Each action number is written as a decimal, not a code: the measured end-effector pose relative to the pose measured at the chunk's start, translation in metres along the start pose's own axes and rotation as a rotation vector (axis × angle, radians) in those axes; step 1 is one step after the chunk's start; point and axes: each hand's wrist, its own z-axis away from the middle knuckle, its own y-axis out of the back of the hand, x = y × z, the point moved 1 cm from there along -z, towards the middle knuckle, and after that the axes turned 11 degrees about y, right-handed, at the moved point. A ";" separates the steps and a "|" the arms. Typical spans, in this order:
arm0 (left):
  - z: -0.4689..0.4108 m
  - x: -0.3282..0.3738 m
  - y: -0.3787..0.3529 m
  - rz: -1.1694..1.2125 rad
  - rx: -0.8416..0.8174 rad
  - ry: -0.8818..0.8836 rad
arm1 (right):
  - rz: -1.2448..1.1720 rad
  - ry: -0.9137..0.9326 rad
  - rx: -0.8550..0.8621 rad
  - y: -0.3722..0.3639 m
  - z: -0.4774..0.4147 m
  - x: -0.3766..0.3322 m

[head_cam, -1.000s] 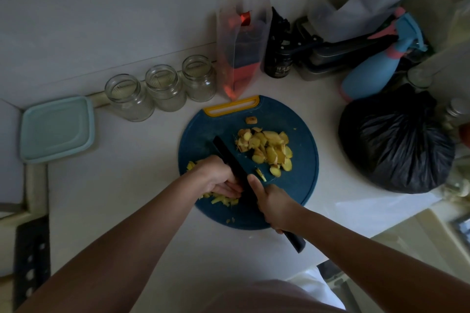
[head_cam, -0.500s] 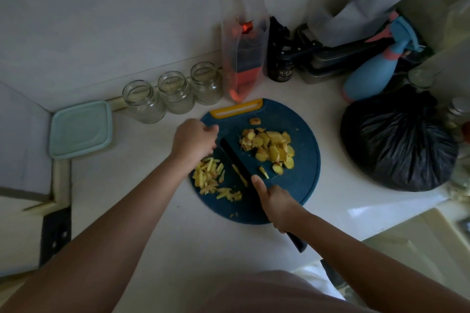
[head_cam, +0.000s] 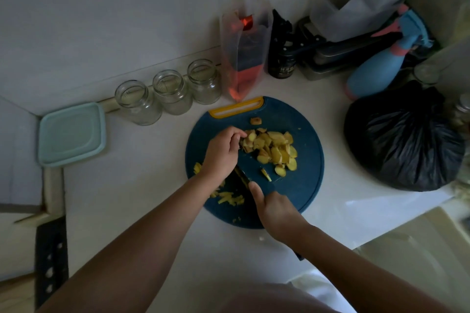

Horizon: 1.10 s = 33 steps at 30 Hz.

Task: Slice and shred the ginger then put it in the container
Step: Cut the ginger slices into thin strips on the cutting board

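Note:
A round dark blue cutting board (head_cam: 302,193) with a yellow handle lies on the white counter. A pile of yellow ginger slices (head_cam: 273,150) sits on its upper middle. Shredded ginger strips (head_cam: 229,198) lie at its lower left, partly under my left forearm. My left hand (head_cam: 222,152) reaches into the left edge of the slice pile, fingertips curled onto some slices. My right hand (head_cam: 276,209) grips the handle of a dark knife (head_cam: 243,176), forefinger along its spine, blade flat on the board between the two heaps. A pale green lidded container (head_cam: 71,133) sits far left.
Three empty glass jars (head_cam: 167,91) line the wall behind the board. A clear standing pouch (head_cam: 243,58), a dark bottle (head_cam: 281,58), a blue spray bottle (head_cam: 381,66) and a black plastic bag (head_cam: 404,140) crowd the back right. The counter edge runs at right.
My left hand moved from the board's upper left edge rightward into the pile of ginger slices. My right hand and the knife have stayed nearly still.

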 end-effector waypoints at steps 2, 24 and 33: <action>-0.009 -0.001 0.000 -0.001 0.003 0.007 | 0.070 0.058 -0.016 -0.001 -0.006 -0.007; 0.006 0.005 -0.021 -0.034 -0.115 0.026 | -0.088 -0.052 0.043 -0.004 0.026 0.006; 0.017 -0.010 0.033 -0.131 0.113 0.160 | -0.118 -0.044 0.094 0.004 -0.020 -0.028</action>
